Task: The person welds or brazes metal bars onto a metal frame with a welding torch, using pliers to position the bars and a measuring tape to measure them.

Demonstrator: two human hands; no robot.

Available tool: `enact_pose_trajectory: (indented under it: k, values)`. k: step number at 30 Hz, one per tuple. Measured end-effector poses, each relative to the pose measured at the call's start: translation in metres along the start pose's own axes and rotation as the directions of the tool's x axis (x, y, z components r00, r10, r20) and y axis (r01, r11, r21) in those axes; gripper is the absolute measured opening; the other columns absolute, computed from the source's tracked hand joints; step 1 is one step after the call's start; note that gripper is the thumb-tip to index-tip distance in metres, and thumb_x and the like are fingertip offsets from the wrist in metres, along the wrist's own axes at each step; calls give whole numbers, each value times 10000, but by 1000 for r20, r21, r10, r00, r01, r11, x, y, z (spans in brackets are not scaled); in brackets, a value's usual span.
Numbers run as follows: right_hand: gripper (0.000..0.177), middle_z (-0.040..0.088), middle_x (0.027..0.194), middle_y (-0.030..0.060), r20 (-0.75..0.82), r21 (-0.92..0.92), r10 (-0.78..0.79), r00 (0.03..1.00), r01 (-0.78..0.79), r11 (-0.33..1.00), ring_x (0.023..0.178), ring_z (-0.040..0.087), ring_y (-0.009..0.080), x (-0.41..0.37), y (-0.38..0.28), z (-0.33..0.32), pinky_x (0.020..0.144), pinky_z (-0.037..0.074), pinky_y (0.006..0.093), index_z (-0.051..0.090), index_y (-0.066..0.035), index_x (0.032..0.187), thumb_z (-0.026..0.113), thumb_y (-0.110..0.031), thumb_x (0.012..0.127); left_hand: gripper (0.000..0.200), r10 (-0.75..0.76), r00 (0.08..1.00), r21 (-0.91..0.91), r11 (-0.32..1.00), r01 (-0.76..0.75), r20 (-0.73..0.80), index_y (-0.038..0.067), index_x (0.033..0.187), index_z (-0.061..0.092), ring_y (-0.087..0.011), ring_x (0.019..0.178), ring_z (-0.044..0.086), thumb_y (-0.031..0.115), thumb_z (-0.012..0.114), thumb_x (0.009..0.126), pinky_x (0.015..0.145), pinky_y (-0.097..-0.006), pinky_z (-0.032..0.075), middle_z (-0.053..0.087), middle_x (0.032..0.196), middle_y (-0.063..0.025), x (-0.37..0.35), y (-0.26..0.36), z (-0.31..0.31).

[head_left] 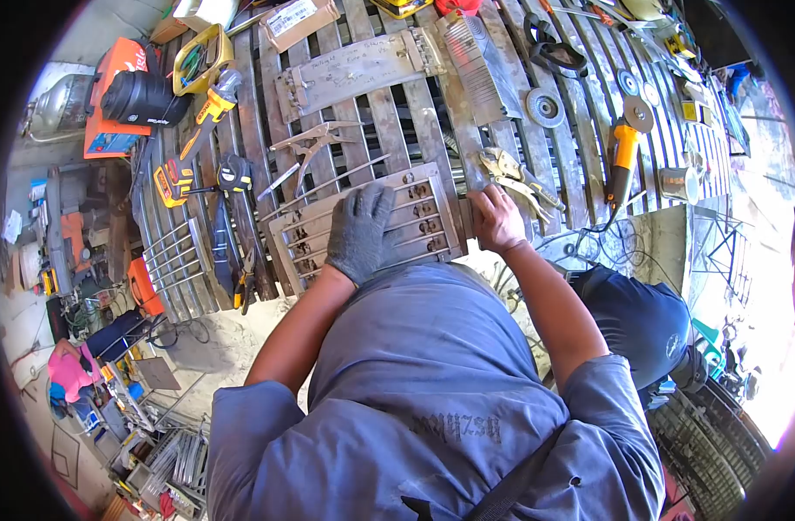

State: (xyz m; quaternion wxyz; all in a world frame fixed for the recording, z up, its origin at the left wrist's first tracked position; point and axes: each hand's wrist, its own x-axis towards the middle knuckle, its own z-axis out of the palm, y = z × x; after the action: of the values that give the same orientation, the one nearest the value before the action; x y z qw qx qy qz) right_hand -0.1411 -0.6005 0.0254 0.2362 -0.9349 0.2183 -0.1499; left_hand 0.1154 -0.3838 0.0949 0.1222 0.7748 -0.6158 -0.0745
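Note:
My left hand (pixel 361 230), in a dark grey glove, lies flat over a rectangular metal frame with several bars (pixel 280 239). Its fingers stretch out across the bars. Dark marks show near the bar ends. Just right of the frame, my bare right hand (pixel 498 219) is at the slatted metal bench (pixel 510 139) with its fingers curled. What those fingers close on, if anything, is hidden. Locking pliers (pixel 506 169) lie beyond the right hand. A locking clamp with long jaws (pixel 315 143) and a thin rod (pixel 337 182) lie beyond the frame.
A flat metal plate with handwriting (pixel 354 74) lies farther back. To the right are an angle grinder (pixel 625 156) and a grinding disc (pixel 545 108). A yellow power tool (pixel 213 108), tape measure (pixel 234 174) and smaller barred frame (pixel 174 260) are left. Another person (pixel 636 321) is bent low at right.

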Motion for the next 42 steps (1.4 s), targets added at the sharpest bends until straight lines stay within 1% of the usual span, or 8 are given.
enact_pose_trajectory:
  k: [5,14,24,33,37,38,41,42]
  values:
    - [321,641,1114,152,-3,8,13,1000,-13,1000,1101,684,403,1,0,1,937,586,523,694,-113,1252,679,-93,932,549,-134,966,24,991,132,223,56,1481,610,-410,1255,602,256,716,980,1123,-533,493,636,1330,-180,1,22,-8]
    - [268,645,1046,157,-81,20,-16,997,18,1000,1009,688,406,4,-4,-1,867,585,512,709,-103,1203,674,-49,942,566,164,974,2,986,-166,157,8,1485,628,-390,1309,605,187,668,950,1142,-501,496,654,1440,-184,-12,-17,32]
    - [218,657,1002,156,-130,4,-8,991,8,1000,961,702,414,6,-9,0,842,587,506,743,-107,1153,671,-12,971,576,191,965,33,979,-200,177,-8,1476,625,-379,1325,590,205,693,945,1124,-517,501,657,1415,-182,-10,-12,24]
    - [236,682,1008,138,-137,-86,-58,989,46,995,959,719,400,8,-1,11,854,586,503,748,-108,1155,674,-4,957,337,-135,962,152,983,100,238,22,1270,659,-384,1171,685,154,668,959,922,-511,615,666,1260,-206,1,24,6]
    - [208,768,970,191,-22,107,216,976,-213,971,908,767,428,35,-3,4,810,617,504,745,-93,1193,739,-131,988,305,-112,951,196,979,56,287,14,1257,672,-369,1126,714,138,656,979,918,-488,629,695,1228,-219,10,16,25]
    - [276,808,999,220,26,135,333,943,-333,933,922,793,431,46,-1,2,837,628,505,777,-75,1169,802,-290,997,304,-92,948,188,982,34,306,12,1256,672,-371,1124,720,134,661,978,920,-488,629,703,1224,-219,13,11,28]
    - [428,822,1063,225,156,18,470,869,-478,878,966,804,419,87,-16,-15,881,630,508,815,-72,1145,854,-450,946,308,-87,919,176,984,20,383,7,1258,673,-378,1118,741,120,674,972,932,-492,631,726,1215,-223,25,12,14]
    - [641,825,1113,245,191,31,479,857,-493,869,1008,811,415,98,-11,-12,928,635,505,835,-42,1118,897,-625,858,310,-97,905,175,984,25,415,5,1259,673,-381,1116,749,114,678,969,936,-494,632,733,1213,-224,28,13,9]
